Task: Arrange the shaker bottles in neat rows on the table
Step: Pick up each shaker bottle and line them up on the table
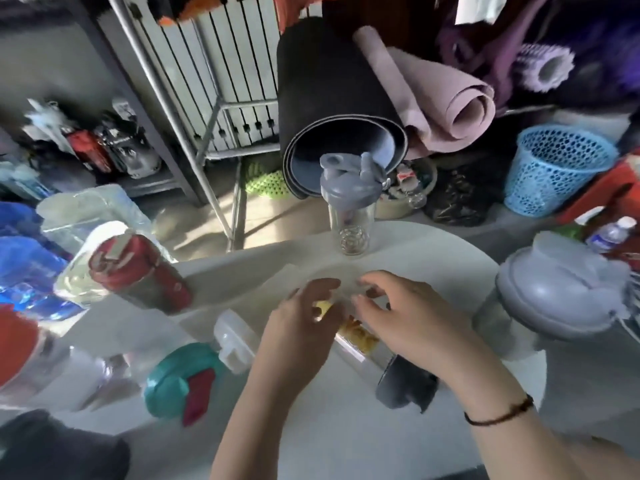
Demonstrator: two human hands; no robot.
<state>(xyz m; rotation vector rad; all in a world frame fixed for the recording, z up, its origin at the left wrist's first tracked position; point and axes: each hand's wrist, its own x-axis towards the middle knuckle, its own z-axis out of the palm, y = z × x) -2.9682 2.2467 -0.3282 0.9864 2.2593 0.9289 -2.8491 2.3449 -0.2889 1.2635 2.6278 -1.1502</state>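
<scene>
A clear shaker bottle with yellow print [363, 341] and a dark lid [403, 384] lies on its side on the white round table [346, 427]. My left hand [298, 330] wraps its left side. My right hand [412, 317] curls over its far end. A clear shaker with a grey lid [349, 206] stands upright at the far edge. A dark shaker with a red lid [138, 275] is at the left. A teal-lidded shaker [176, 379] is at the near left, and a large grey-lidded shaker [554, 299] is at the right.
A white-lidded container [233, 339] sits beside my left hand, and a red-lidded bottle [20, 344] is at the far left. Behind the table are rolled mats [339, 98], a blue mesh basket [557, 168], a metal rack [207, 98] and a water bottle [613, 233].
</scene>
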